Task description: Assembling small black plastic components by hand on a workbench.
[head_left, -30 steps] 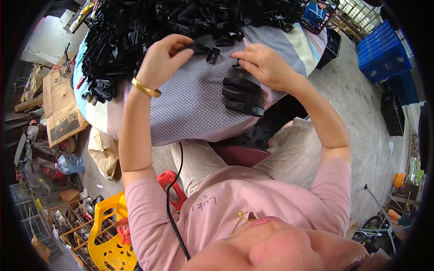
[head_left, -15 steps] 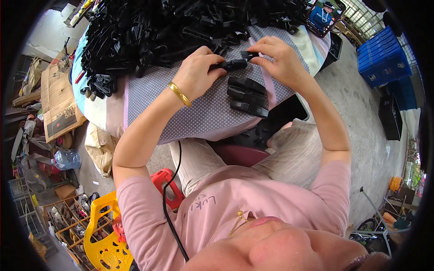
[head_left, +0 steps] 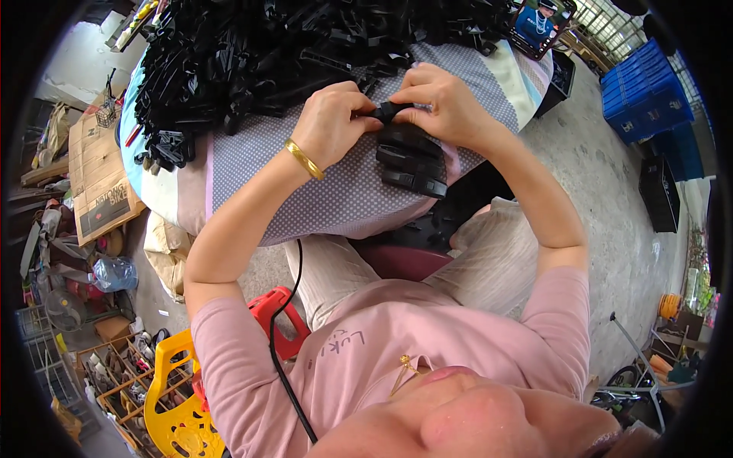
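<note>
My left hand (head_left: pixel 333 124), with a gold bangle at its wrist, pinches one end of a black plastic piece (head_left: pixel 388 111). On the other end, the fingers of my right hand (head_left: pixel 444 107) are closed around a smaller black plastic part, mostly hidden by the fingertips. Both hands meet over the cloth-covered table (head_left: pixel 267 179). Just below them, several chunky black plastic pieces (head_left: pixel 413 169) lie side by side near the table's front edge. A large heap of black plastic parts (head_left: pixel 252 57) spreads across the far side of the table.
A phone (head_left: pixel 538 29) with a lit screen stands at the table's far right. Blue crates (head_left: pixel 649 95) are beyond it on the floor. A yellow chair (head_left: pixel 179 404) and a red stool (head_left: pixel 276 320) stand at lower left. A black cable (head_left: pixel 284 359) hangs beside my left arm.
My right hand has moved left toward my left hand. The small part it holds, earlier apart from the left hand's piece, is now against it.
</note>
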{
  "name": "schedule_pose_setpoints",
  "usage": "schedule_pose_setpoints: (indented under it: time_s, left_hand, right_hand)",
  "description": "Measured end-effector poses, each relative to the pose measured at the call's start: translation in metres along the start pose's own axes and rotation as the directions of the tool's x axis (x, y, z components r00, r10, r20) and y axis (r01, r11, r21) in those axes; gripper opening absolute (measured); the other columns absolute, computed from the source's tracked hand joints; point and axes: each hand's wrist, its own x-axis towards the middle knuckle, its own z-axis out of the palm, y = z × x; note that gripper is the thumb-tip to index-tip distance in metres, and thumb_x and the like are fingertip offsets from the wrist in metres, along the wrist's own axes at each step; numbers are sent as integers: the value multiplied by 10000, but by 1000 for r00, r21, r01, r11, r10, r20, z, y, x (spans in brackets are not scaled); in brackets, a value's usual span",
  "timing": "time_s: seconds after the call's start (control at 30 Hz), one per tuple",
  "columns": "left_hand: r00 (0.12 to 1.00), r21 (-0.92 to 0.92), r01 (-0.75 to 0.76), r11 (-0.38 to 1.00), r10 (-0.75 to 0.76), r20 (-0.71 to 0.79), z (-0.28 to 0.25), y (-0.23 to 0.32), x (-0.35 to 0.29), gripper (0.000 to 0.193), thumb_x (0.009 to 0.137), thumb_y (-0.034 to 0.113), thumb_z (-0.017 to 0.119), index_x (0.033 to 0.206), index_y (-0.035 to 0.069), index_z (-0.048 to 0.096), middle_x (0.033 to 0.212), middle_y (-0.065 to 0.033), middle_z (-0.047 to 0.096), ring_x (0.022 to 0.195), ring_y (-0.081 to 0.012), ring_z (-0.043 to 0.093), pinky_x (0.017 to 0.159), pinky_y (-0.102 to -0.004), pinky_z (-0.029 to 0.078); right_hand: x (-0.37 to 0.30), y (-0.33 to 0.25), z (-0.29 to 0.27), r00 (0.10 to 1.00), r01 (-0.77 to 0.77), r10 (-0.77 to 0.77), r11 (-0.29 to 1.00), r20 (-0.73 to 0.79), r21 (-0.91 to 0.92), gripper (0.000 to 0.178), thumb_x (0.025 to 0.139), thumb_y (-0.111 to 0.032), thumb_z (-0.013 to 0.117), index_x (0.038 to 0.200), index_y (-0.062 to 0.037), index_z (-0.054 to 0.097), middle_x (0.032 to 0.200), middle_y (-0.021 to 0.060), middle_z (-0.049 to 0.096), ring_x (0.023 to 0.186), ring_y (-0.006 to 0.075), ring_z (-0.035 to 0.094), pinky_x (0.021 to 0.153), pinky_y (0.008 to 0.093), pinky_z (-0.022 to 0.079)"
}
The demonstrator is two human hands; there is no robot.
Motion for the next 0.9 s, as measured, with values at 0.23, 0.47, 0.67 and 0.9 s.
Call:
schedule_pose_setpoints:
  time_s: [0.23,0.47,0.67,0.9]
  left_hand:
    - [993,-73,-41,997,33,-112,-29,-16,13,225,695,149,758,888,46,706,832,-90,637,758,-247,605,695,-320,498]
    - [914,527,-113,842,296,-278,-24,-54,22,295,750,82,689,1044,100,672,1015,-10,618,985,-231,530,863,-339,462]
    - [914,534,-68,843,267,-305,-20,-49,21,269,743,79,693,1011,98,684,980,3,614,987,-221,532,847,-351,459]
    - [895,173,-198,965,250,-369,-12,-8,10,209,765,112,715,966,61,684,859,-51,631,735,-193,593,715,-316,486]
  right_hand:
    - [19,1,7,983,-94,76,990,166,109,229,794,-204,684,972,-62,699,1042,72,647,923,257,582,797,344,482]
    - [31,7,20,981,-40,53,997,185,-72,282,779,-123,678,1056,-71,673,1104,63,638,990,247,570,899,349,457]
    - [21,-1,18,998,-33,36,997,42,-64,306,734,-79,693,1036,-41,666,1011,96,650,861,256,606,827,330,493]
    - [-6,-5,-16,987,-136,135,991,91,9,237,728,-103,643,949,-21,665,905,114,642,889,300,604,772,371,496]
